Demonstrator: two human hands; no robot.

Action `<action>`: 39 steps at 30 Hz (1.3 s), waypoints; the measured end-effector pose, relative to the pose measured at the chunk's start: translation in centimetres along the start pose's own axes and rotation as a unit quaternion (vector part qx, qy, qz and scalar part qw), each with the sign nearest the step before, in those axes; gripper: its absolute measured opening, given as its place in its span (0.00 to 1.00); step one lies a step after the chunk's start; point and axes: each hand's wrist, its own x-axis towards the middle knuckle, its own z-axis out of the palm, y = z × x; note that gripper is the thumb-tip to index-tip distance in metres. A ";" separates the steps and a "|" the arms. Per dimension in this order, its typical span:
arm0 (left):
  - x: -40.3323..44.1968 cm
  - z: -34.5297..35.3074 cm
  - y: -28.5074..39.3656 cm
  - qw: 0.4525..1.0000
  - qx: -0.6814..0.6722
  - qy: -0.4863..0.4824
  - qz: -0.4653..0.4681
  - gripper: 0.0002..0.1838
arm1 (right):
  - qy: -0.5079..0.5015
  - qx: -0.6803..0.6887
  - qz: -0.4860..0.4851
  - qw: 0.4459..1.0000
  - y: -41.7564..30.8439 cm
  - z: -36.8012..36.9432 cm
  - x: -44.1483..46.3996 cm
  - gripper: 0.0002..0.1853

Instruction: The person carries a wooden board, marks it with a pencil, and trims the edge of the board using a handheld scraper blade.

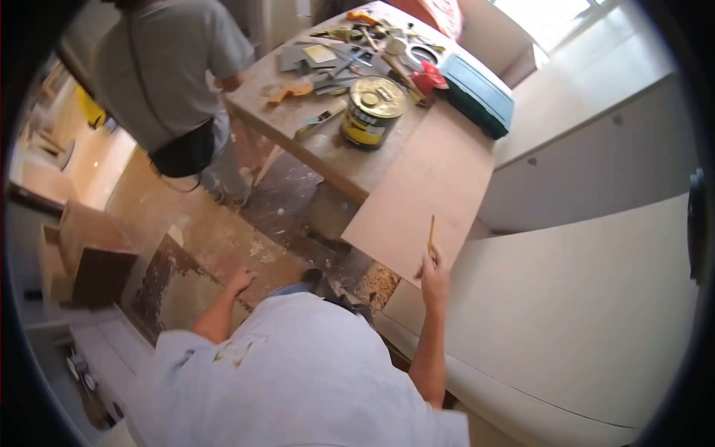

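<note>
My right hand [434, 270] is closed around a thin yellow pencil [432, 229], which points upward over a reddish-brown board [423, 186]. Low on my left side, my left hand [241, 280] hangs away from everything with its fingers loosely apart and nothing in them. The board lies partly on the worktable [287, 134], its near end sticking out past the table edge. A black and yellow metal can [372, 112] with a gold lid stands on the table beside the board.
Scrapers and other tools [342, 63] clutter the table's far end, near a teal case [478, 95]. Another person [164, 74] stands at its left. A large pale panel [573, 313] lies at my right. Wood shavings [380, 287] and boxes [93, 253] are on the floor.
</note>
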 end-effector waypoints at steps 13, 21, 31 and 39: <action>-21.3 11.0 -7.2 0.988 0.109 0.071 -0.084 0.15 | -0.068 -0.022 0.035 0.997 -2.1 14.4 35.2 0.17; -28.6 15.9 0.0 0.967 0.006 0.053 -0.250 0.16 | -0.082 -0.098 0.003 0.992 4.0 21.0 49.3 0.14; -27.1 16.0 1.6 0.958 -0.076 0.155 -0.230 0.17 | -0.078 0.325 0.060 0.941 -3.1 18.6 44.8 0.19; -15.3 11.1 -2.1 0.974 -0.096 0.068 -0.195 0.22 | -0.133 0.284 0.096 0.945 -3.8 17.9 28.5 0.33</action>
